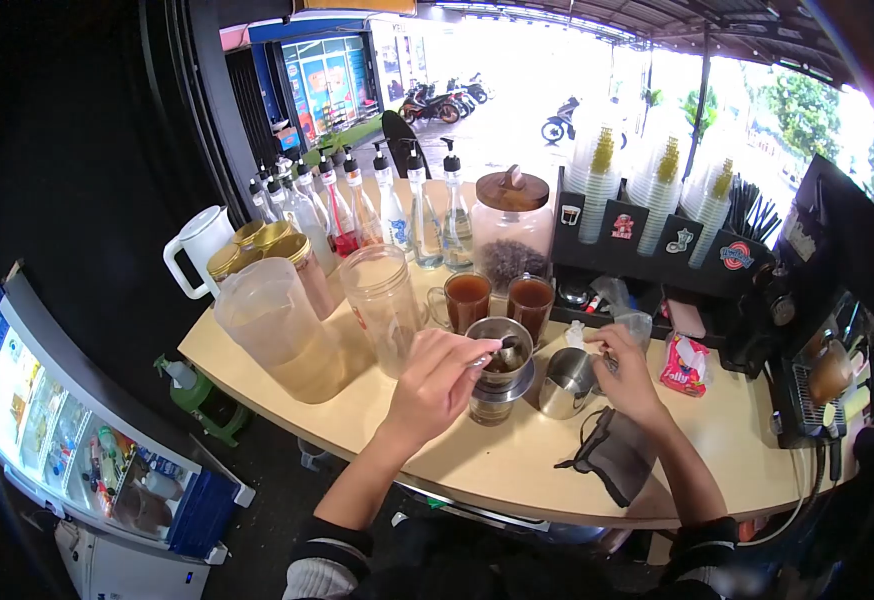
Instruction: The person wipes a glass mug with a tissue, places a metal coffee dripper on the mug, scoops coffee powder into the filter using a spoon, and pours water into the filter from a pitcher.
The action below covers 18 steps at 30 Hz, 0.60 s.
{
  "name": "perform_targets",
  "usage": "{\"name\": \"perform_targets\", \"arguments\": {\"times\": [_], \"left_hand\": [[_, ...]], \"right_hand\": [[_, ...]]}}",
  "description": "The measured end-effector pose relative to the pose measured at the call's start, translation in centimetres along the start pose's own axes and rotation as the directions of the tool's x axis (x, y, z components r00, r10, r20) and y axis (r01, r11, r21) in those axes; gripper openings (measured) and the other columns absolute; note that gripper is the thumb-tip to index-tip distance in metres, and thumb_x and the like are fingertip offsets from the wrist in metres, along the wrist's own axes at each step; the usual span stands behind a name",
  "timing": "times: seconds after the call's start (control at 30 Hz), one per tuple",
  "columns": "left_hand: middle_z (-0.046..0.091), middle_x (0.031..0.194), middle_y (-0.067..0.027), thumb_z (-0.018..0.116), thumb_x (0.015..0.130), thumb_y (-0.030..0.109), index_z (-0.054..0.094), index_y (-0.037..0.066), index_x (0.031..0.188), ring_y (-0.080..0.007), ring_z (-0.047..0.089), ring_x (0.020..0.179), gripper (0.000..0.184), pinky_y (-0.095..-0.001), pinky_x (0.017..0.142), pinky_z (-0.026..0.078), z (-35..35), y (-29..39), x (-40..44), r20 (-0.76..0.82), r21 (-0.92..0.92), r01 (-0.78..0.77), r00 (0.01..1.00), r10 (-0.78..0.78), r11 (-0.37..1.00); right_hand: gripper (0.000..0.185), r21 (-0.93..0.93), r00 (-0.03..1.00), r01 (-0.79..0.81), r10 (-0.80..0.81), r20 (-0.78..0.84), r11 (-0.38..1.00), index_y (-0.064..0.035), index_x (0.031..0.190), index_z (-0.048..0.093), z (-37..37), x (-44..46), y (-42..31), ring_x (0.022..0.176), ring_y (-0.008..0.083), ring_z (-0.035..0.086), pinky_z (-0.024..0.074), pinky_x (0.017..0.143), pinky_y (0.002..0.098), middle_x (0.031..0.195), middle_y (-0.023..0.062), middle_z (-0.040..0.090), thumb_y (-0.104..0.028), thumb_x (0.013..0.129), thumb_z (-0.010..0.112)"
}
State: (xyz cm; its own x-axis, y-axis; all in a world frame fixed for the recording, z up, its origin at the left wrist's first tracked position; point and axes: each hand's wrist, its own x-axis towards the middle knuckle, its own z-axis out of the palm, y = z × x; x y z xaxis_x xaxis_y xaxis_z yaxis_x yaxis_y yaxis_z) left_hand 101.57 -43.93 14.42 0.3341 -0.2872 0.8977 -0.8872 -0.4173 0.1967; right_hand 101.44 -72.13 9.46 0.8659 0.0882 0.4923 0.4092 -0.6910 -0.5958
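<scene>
My left hand [435, 385] pinches a small spoon [506, 344], its bowl dipping into a metal coffee drip filter [502, 378]. Dark contents show inside the filter, which sits on top of a small cup [491, 410] near the table's front. To the right, my right hand [625, 368] has its fingers closed round the handle of a stainless steel pitcher [563, 388] standing on the table. Just behind the filter are two glass mugs of brown drink, a left mug [467, 296] and a right mug [530, 305].
A large plastic jug [282, 330] and a tall clear jar [381, 310] stand left. Pump bottles [425, 225] line the back, beside a wood-lidded jar [512, 235]. A dark face mask [612, 455] and a pink tissue pack [685, 363] lie right, below the cup rack [647, 235].
</scene>
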Motion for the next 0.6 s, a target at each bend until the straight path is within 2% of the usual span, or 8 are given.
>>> {"name": "perform_targets", "arguments": {"times": [0.1,0.17,0.2,0.27,0.37,0.47,0.53,0.6], "left_hand": [[0.060,0.080,-0.0069,0.065,0.075,-0.003,0.066,0.004,0.098,-0.0228,0.057,0.071,0.024,-0.0344,0.071,0.044,0.7,0.5,0.4,0.046,0.020,-0.048,0.998,0.047,0.999],[0.060,0.080,-0.0069,0.065,0.075,-0.003,0.066,0.004,0.098,-0.0231,0.057,0.072,0.024,-0.0348,0.072,0.044,1.3,0.9,0.5,0.076,0.030,-0.070,0.995,0.068,0.997],[0.059,0.083,-0.0068,0.066,0.073,-0.001,0.064,0.004,0.099,-0.0238,0.057,0.077,0.027,-0.0353,0.075,0.044,1.5,1.0,0.4,0.111,0.047,-0.101,0.989,0.095,0.994],[0.059,0.085,-0.0068,0.068,0.071,0.000,0.063,0.003,0.100,-0.0244,0.058,0.081,0.030,-0.0359,0.078,0.044,1.6,1.0,0.2,0.149,0.064,-0.131,0.982,0.120,0.989],[0.059,0.088,-0.0067,0.068,0.074,0.003,0.062,0.003,0.100,-0.0249,0.058,0.082,0.026,-0.0362,0.078,0.044,1.2,0.8,-0.1,0.159,0.043,-0.097,0.983,0.089,0.994],[0.060,0.088,-0.0091,0.064,0.078,0.004,0.063,0.001,0.098,-0.0245,0.058,0.079,0.020,-0.0347,0.079,0.044,0.6,0.2,-0.4,0.098,-0.047,0.029,0.995,-0.025,0.998],[0.059,0.093,-0.0111,0.061,0.085,0.010,0.061,-0.001,0.102,-0.0238,0.057,0.083,0.021,-0.0331,0.082,0.044,1.0,-0.9,-1.1,-0.044,-0.205,0.379,0.918,-0.395,0.902],[0.058,0.098,-0.0099,0.055,0.092,0.016,0.058,-0.001,0.106,-0.0181,0.056,0.088,0.023,-0.0300,0.082,0.044,1.9,-3.4,-2.5,-0.032,-0.163,0.389,0.917,-0.399,0.907]], "right_hand": [[0.032,0.061,0.986,0.166,-0.165,-0.028,0.984,-0.0041,0.111,0.060,-0.8,1.1,-6.3,0.086,0.0218,0.054,0.0455,0.076,0.0310,0.102,0.0118,0.052,-0.007,0.080,0.066],[0.047,0.233,0.957,0.279,-0.291,0.018,0.932,-0.0090,0.122,0.058,-0.9,1.3,-9.7,0.082,0.0224,0.053,0.0463,0.073,0.0298,0.099,0.0107,0.051,-0.006,0.077,0.069],[0.047,0.235,0.957,0.277,-0.289,0.019,0.932,-0.0090,0.122,0.058,-0.4,1.4,-10.0,0.082,0.0224,0.053,0.0463,0.073,0.0298,0.099,0.0107,0.051,-0.006,0.077,0.069],[0.052,0.159,0.858,0.499,-0.511,0.046,0.852,-0.0111,0.126,0.057,0.6,1.6,-10.4,0.079,0.0210,0.053,0.0468,0.067,0.0284,0.096,0.0105,0.049,-0.004,0.076,0.069],[0.040,0.036,0.854,0.519,-0.520,0.016,0.854,-0.0084,0.118,0.061,1.1,1.8,-10.5,0.072,0.0224,0.056,0.0472,0.062,0.0310,0.088,0.0089,0.050,-0.002,0.079,0.066],[0.030,0.005,0.862,0.506,-0.506,-0.023,0.862,-0.0059,0.109,0.061,1.2,2.3,-10.5,0.069,0.0255,0.057,0.0472,0.061,0.0337,0.083,0.0094,0.052,-0.002,0.079,0.065],[0.024,0.041,0.871,0.491,-0.489,-0.046,0.870,-0.0044,0.103,0.061,1.1,2.5,-10.6,0.068,0.0272,0.057,0.0472,0.061,0.0351,0.081,0.0100,0.053,-0.002,0.080,0.064],[0.015,0.111,0.869,0.483,-0.491,0.063,0.869,-0.0024,0.097,0.059,1.0,2.6,-10.5,0.069,0.0297,0.057,0.0467,0.061,0.0368,0.081,0.0126,0.054,-0.003,0.082,0.062]]}}
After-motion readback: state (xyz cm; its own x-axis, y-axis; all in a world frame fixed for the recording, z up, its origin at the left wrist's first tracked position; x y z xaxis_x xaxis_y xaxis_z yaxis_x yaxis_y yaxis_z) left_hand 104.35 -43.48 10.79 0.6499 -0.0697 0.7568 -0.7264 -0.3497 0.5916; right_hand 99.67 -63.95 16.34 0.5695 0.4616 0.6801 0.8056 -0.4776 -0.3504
